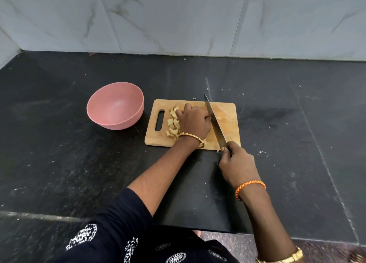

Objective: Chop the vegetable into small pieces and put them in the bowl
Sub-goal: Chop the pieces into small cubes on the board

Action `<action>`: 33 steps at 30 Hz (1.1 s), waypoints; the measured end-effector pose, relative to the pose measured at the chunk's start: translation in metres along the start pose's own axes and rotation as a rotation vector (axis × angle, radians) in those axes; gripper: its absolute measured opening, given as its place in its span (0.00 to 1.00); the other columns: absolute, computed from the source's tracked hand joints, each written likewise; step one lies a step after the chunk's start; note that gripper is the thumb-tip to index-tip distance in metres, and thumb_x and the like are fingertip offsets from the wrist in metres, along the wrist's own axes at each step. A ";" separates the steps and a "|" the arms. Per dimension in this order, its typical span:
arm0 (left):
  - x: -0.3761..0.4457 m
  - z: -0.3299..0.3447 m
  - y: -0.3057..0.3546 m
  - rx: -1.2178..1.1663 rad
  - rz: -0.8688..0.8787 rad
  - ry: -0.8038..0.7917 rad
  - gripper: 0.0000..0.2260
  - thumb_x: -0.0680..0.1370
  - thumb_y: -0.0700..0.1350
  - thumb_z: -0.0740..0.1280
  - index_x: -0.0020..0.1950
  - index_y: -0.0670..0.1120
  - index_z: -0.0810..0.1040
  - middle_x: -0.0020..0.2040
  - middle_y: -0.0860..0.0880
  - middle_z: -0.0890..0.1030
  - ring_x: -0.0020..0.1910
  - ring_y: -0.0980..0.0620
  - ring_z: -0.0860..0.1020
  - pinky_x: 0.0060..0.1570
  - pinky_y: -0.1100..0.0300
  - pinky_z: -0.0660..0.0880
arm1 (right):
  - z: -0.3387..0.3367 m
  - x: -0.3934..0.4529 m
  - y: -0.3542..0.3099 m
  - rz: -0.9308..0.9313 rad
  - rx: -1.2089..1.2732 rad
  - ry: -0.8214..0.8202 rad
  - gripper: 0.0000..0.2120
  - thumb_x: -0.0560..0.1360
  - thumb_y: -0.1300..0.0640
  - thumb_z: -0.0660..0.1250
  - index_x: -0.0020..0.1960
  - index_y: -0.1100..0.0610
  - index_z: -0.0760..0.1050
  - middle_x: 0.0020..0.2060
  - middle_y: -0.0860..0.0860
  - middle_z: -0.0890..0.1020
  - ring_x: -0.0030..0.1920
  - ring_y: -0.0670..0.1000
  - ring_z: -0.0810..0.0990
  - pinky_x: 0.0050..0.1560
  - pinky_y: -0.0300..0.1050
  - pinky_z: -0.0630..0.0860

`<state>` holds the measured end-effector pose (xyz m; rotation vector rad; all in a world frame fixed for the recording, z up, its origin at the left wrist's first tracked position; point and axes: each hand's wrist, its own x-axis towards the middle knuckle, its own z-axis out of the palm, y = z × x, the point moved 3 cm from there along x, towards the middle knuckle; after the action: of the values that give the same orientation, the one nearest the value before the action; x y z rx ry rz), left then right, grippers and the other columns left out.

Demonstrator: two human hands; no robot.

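Seemingly matte pink bowl [115, 105], wooden board [227, 112], steel knife [214, 126]

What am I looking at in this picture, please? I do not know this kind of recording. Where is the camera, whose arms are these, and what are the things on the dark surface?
There is no machine here. A person wears one camera on the head, so you look forward and down at that person's own arms.

On the black counter lies a wooden cutting board. To its left stands a pink bowl, with nothing in it yet. Small pale vegetable pieces lie on the board's left part.

The right hand grips the handle of a long knife, whose blade lies across the board. The left hand rests on the board beside the blade, fingers curled; what it holds down is hidden under it.
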<state>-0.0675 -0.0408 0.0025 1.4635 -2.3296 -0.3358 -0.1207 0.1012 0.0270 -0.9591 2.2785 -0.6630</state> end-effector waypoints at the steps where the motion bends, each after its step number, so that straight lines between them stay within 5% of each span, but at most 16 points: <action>1: 0.001 0.000 -0.001 -0.013 -0.017 0.001 0.09 0.77 0.47 0.62 0.48 0.50 0.83 0.45 0.51 0.81 0.53 0.47 0.69 0.47 0.53 0.57 | 0.000 0.000 -0.001 0.014 -0.006 -0.012 0.10 0.80 0.55 0.56 0.54 0.57 0.73 0.44 0.59 0.78 0.43 0.60 0.78 0.48 0.52 0.78; 12: 0.015 -0.016 -0.014 -0.133 -0.116 -0.180 0.06 0.75 0.46 0.65 0.45 0.51 0.83 0.48 0.54 0.82 0.59 0.47 0.70 0.55 0.51 0.58 | -0.037 -0.026 0.019 0.044 -0.021 0.062 0.15 0.80 0.53 0.57 0.64 0.51 0.73 0.44 0.57 0.79 0.48 0.60 0.78 0.50 0.50 0.75; 17: 0.010 -0.041 -0.038 -0.293 -0.190 -0.069 0.02 0.71 0.49 0.71 0.42 0.52 0.82 0.43 0.55 0.82 0.49 0.54 0.76 0.52 0.53 0.59 | -0.032 -0.028 0.018 0.062 -0.115 0.039 0.15 0.80 0.52 0.56 0.64 0.50 0.72 0.46 0.58 0.80 0.46 0.61 0.80 0.50 0.51 0.78; 20: -0.003 -0.050 -0.054 -0.493 -0.241 0.100 0.06 0.74 0.45 0.67 0.47 0.51 0.83 0.43 0.56 0.82 0.48 0.55 0.78 0.59 0.49 0.70 | -0.019 -0.035 0.007 0.000 -0.141 -0.003 0.12 0.80 0.52 0.56 0.61 0.51 0.73 0.42 0.57 0.79 0.47 0.62 0.80 0.47 0.49 0.77; 25: -0.047 -0.055 -0.072 -0.686 -0.333 0.406 0.13 0.78 0.36 0.58 0.55 0.44 0.79 0.49 0.50 0.81 0.48 0.61 0.77 0.48 0.76 0.71 | -0.010 -0.036 -0.006 -0.066 -0.121 -0.041 0.14 0.79 0.52 0.57 0.64 0.48 0.72 0.50 0.57 0.81 0.52 0.62 0.79 0.50 0.50 0.76; 33: -0.060 -0.034 -0.087 -0.578 -0.265 0.338 0.15 0.80 0.37 0.56 0.64 0.40 0.73 0.62 0.47 0.77 0.60 0.58 0.72 0.58 0.79 0.63 | -0.013 -0.031 -0.007 -0.061 -0.222 -0.029 0.17 0.80 0.53 0.57 0.67 0.48 0.70 0.54 0.58 0.80 0.55 0.62 0.77 0.52 0.50 0.74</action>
<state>0.0418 -0.0248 -0.0112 1.3918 -1.5941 -0.7036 -0.1077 0.1228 0.0504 -1.1375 2.3405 -0.4234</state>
